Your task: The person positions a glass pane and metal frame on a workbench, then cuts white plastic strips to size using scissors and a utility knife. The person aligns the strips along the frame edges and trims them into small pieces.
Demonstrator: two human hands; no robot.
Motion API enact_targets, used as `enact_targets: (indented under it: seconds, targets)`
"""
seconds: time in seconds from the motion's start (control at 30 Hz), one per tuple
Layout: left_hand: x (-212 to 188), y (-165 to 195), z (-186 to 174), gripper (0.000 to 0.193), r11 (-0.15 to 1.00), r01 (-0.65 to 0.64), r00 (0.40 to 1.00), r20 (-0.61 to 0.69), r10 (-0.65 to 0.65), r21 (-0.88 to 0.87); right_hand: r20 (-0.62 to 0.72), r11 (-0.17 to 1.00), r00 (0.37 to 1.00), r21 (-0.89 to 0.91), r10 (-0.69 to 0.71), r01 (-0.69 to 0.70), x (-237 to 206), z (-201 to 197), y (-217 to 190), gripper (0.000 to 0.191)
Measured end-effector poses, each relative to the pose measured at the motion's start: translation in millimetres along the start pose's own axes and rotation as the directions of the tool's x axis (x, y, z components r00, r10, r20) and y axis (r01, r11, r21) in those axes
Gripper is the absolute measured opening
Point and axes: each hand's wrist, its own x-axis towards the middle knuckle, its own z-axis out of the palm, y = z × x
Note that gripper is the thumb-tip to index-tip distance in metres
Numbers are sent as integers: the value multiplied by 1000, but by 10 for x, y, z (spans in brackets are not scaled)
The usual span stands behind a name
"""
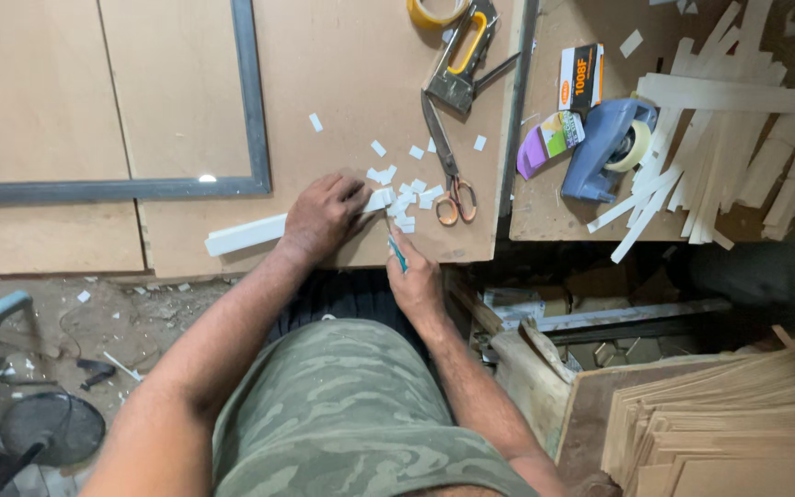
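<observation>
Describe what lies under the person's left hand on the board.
The left hand presses on a long white strip lying on the board. The strip shows on both sides of the hand; the part beneath the palm is covered, so its state there cannot be seen.

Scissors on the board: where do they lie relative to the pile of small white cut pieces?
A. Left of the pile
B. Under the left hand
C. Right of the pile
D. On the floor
C: the scissors lie on the board just right of the white cut pieces, orange handles toward the person.
</observation>
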Motion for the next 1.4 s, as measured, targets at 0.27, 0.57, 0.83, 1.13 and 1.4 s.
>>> enact_targets:
  seconds: [0.27,0.57,0.83,1.13,1.4]
  targets:
    - [4,-9,37,32,1000,-6,1000,-30,6,-17,-83,994,994,76,-71,78,178,-10,-76,40]
    - [-20,-45,72,34,1000,1,1000,-7,-1,24,59,1000,998,6,7,-7,313,-16,-88,51]
    - [-36,-26,75,35,1000,19,1000,9,-19,3,52,997,999,-75,11,-7,146,-9,10,49]
    - [-24,-13,27,33,1000,-9,999,-45,9,-6,-44,999,999,54,-3,5,129,-124,19,43]
    - [-9,-4,36,33,1000,1,1000,-9,-1,2,-147,989,978,-15,-150,149,280,-124,-66,46]
